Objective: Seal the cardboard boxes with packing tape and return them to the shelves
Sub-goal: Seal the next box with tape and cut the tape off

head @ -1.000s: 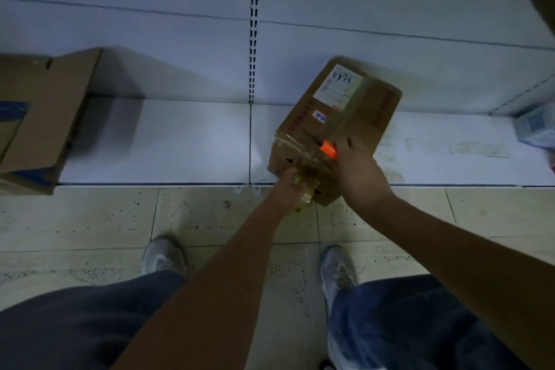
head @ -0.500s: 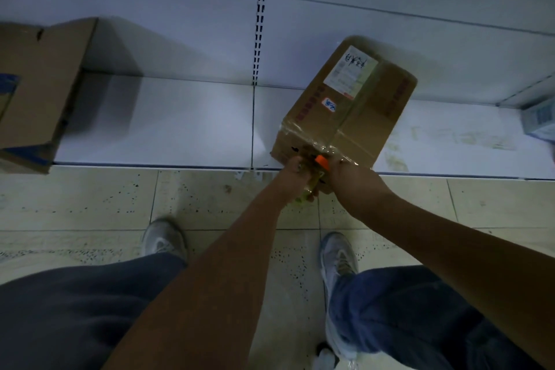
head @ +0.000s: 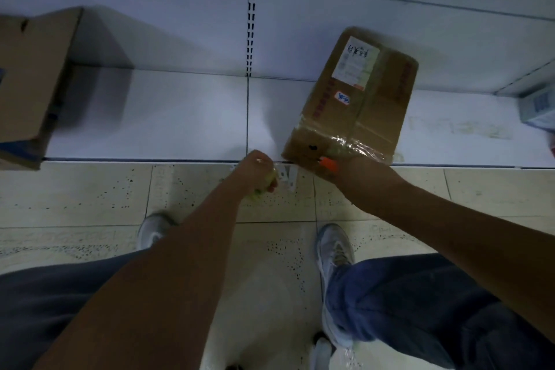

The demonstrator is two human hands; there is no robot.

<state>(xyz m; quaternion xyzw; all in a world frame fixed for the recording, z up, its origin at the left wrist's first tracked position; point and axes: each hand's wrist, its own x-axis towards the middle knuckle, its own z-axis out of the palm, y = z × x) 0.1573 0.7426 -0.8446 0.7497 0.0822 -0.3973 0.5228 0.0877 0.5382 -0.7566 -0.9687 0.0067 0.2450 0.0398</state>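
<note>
A brown cardboard box [head: 354,117] with a white label lies at an angle on the low white shelf [head: 165,117], its near end at the shelf's front edge. Crinkled clear tape runs across that near end. My left hand [head: 255,168] is curled round a yellowish clear tape roll [head: 270,182], just left of the box and apart from it. My right hand [head: 345,167] is at the box's near face and grips a small orange cutter [head: 329,164]. Its fingers are mostly hidden against the box.
A second, larger cardboard box [head: 30,75] stands at the shelf's left end. A small pale package [head: 537,105] sits at the far right. A slotted upright [head: 251,9] splits the shelf's back wall. My knees and shoes [head: 335,249] are on the tiled floor below.
My left hand has drawn the tape roll leftward, off the box. My right hand with the orange cutter slid from the box top down to its near face.
</note>
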